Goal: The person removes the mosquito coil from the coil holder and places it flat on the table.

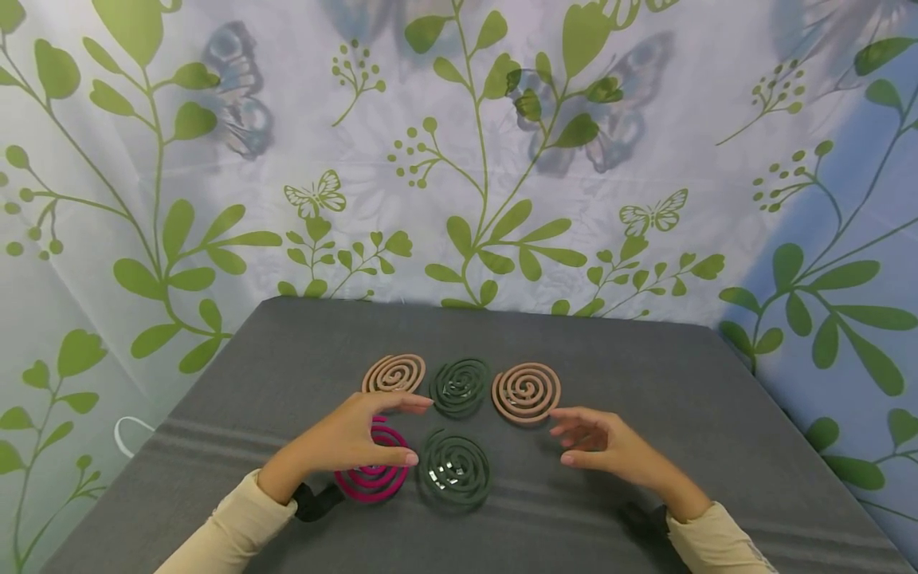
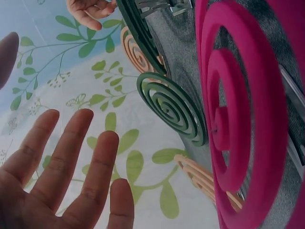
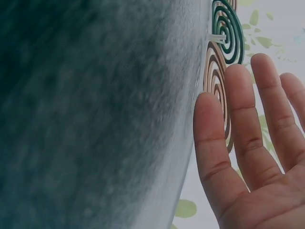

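Several spiral mosquito coils stand on the dark grey tabletop. My left hand (image 1: 351, 438) hovers over the magenta coil (image 1: 371, 497) and hides part of it; its fingers are extended and hold nothing. To the right of that coil is a green coil (image 1: 466, 478), with shiny metal bits showing through its gaps. Behind lie a tan coil (image 1: 394, 373), another green coil (image 1: 459, 387) and a second tan coil (image 1: 527, 389). My right hand (image 1: 602, 442), empty with fingers loosely bent, is nearest to the right tan coil. In the left wrist view, metal pieces (image 2: 291, 95) show beside the magenta coil.
The grey cloth-covered table (image 1: 610, 343) ends at a hanging curtain (image 1: 402, 199) printed with green leaves and butterflies. A white loop (image 1: 122, 438) shows past the table's left edge. Dark wrist straps are partly visible at the sleeves.
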A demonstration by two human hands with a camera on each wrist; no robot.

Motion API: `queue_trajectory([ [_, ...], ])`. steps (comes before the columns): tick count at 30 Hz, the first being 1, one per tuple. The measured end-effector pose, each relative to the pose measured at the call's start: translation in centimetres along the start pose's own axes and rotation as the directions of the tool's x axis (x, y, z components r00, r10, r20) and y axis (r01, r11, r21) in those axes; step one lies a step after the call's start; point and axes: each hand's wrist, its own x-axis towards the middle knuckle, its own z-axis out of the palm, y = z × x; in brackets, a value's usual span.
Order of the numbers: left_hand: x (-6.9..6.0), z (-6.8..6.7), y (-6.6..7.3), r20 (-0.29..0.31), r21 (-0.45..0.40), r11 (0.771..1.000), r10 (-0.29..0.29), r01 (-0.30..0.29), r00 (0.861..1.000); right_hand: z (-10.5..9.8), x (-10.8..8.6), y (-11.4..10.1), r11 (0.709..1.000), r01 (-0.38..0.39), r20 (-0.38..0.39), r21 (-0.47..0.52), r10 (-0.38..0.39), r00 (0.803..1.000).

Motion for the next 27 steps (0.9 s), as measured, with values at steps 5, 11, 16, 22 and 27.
queue_trajectory([
  [5,0.0,0.3,0.1,0.0,0.051,0.999,-0.015,0.015,1.0,0.5,0.4,-0.3,1.0,-0.03,0.018,0.007,0.03,0.999],
  [11,0.1,0.6,0.6,0.019,0.134,0.989,-0.064,0.061,0.998,1.0,1.1,-0.6,0.997,-0.035,0.065,0.062,0.031,0.997],
  [16,0.3,1.0,0.6,0.033,0.202,0.974,-0.112,0.103,0.993,1.5,1.6,-0.7,0.99,-0.053,0.128,0.131,0.036,0.991],
  [22,0.4,1.4,0.8,0.015,0.24,0.963,-0.132,0.125,0.991,2.0,2.2,-0.6,0.981,-0.075,0.177,0.177,0.043,0.983],
  [27,0.4,1.7,0.9,0.016,0.255,0.954,-0.167,0.157,0.986,2.3,2.5,-0.8,0.963,-0.137,0.236,0.233,0.081,0.968],
])
